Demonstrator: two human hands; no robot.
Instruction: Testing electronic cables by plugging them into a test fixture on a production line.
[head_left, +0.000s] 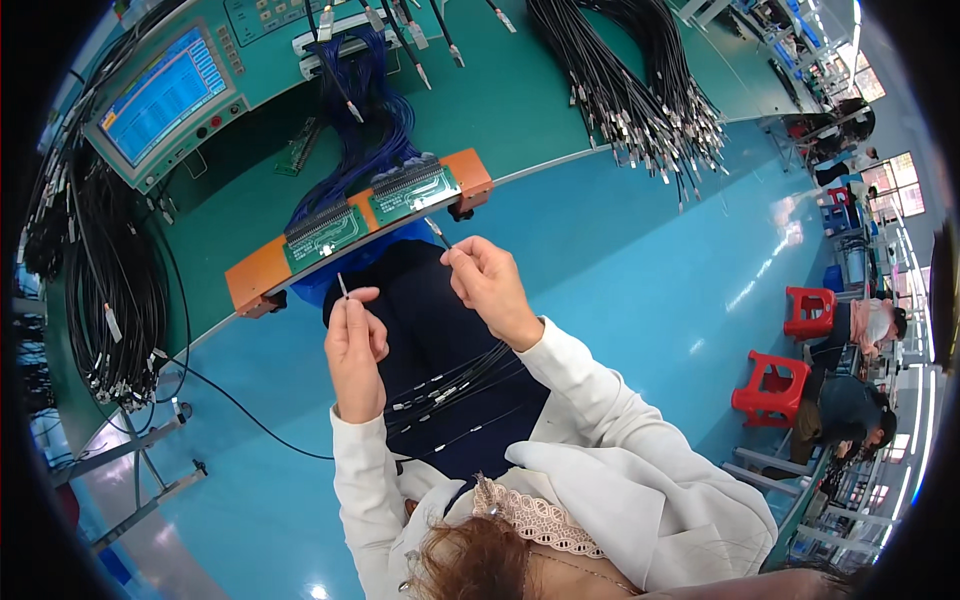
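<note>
My left hand (356, 348) pinches a thin, light-coloured cable end (343, 285) that points up toward the bench edge. In my right hand (492, 290), between thumb and fingers, is a black cable end with a metal plug (436, 232). Both plugs stand apart from the two green circuit boards just beyond them, the left board (325, 243) and the right board (415, 195). These boards sit on an orange fixture (256, 277) along the bench edge, with blue wires (365, 130) running from their back. More black cables (450, 388) lie across my lap.
A tester with a lit screen (165, 95) stands at the back left of the green bench (490, 110). Bundles of black cables hang at the left (115, 300) and far right (650, 100). Red stools (772, 394) and seated people are off to the right.
</note>
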